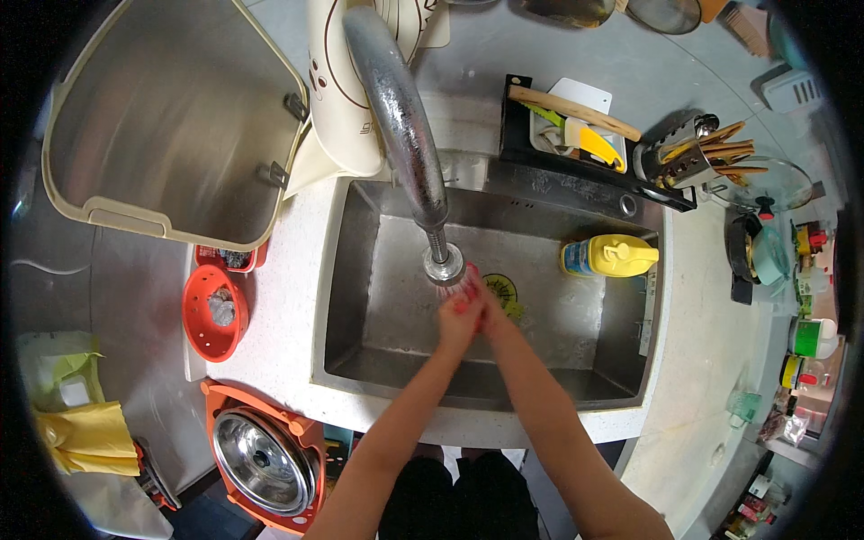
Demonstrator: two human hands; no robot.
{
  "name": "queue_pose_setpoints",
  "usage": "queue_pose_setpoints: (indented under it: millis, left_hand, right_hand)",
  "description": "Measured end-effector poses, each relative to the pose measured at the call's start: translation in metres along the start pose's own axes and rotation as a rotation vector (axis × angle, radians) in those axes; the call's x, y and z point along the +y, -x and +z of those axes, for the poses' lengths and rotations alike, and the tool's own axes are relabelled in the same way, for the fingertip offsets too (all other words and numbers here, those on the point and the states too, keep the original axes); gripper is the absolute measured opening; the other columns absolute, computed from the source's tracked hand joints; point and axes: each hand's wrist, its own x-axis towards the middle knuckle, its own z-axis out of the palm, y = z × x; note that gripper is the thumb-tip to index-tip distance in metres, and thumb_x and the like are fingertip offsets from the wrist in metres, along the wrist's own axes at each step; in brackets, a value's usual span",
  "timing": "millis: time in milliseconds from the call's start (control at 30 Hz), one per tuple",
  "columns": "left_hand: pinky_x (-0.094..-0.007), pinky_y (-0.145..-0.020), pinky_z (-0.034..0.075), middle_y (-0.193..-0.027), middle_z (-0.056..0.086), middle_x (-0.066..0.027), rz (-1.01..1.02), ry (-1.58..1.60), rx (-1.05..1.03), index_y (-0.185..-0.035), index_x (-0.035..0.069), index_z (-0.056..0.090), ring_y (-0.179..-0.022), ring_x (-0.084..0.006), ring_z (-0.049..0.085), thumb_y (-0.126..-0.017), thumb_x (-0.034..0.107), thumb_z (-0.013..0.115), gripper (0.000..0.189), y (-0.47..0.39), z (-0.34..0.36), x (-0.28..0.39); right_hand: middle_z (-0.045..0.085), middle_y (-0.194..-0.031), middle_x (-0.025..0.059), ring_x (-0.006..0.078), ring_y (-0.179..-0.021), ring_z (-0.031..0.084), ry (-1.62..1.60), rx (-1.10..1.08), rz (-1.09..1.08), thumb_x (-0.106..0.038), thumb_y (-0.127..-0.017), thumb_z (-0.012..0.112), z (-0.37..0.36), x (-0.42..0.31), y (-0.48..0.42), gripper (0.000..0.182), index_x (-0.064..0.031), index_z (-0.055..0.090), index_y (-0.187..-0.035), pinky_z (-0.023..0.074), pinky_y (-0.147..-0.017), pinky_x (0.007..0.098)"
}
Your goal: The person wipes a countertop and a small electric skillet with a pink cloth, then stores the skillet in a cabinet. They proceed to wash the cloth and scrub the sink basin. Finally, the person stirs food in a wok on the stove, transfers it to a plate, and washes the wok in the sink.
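My left hand (pixel 460 318) and my right hand (pixel 493 312) are together over the stainless steel sink (pixel 418 324), just below the spray head (pixel 443 263) of the curved metal faucet (pixel 405 121). Water streams from the head onto them. Bright pinkish red shows on the fingers and in the spray; whether it is a held thing or coloured light I cannot tell. The fingers are blurred and overlap. Behind my right hand lies the dark drain strainer (pixel 500 289) with a yellow-green rim. A yellow jug-shaped bottle (pixel 617 256) lies on its side at the sink's right.
A black rack (pixel 574 158) with a peeler and a rolling pin borders the sink's back edge. Beside it leans a metal utensil holder (pixel 675 155). Left are a red plastic basket (pixel 216 347), an upright lid panel (pixel 169 121) and an orange rack (pixel 260 395) holding pot lids.
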Motion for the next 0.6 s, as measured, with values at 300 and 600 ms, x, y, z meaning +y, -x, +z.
queue_pose_setpoints:
  millis: [300, 600]
  left_hand:
    - [-0.0380, -0.050, 0.041, -0.055, 0.056, -0.0152, 0.066, -0.355, 0.263, -0.066, -0.001, 0.059, -0.050, -0.0239, 0.056, -0.073, 0.014, 0.059, 0.016, -0.040, -0.034, -0.013]
    - [-0.0321, -0.058, 0.046, -0.078, 0.061, -0.0044, -0.468, 0.431, 0.181, -0.091, 0.000, 0.061, -0.069, -0.0167, 0.058, -0.082, 0.013, 0.054, 0.017, -0.051, -0.034, -0.014]
  right_hand:
    - [0.058, -0.097, 0.0054, 0.0177, -0.083, 0.057, 0.218, 0.283, -0.124, -0.038, -0.087, 0.050, 0.027, 0.029, 0.003, 0.037, -0.0093, 0.053, -0.109, 0.0469, -0.072, 0.0326]
    - [0.061, -0.096, 0.0026, 0.0125, -0.087, 0.056, 0.701, 0.526, -0.507, -0.037, -0.087, 0.053, -0.044, -0.017, -0.012, 0.039, -0.0068, 0.057, -0.111, 0.0435, -0.077, 0.0280]
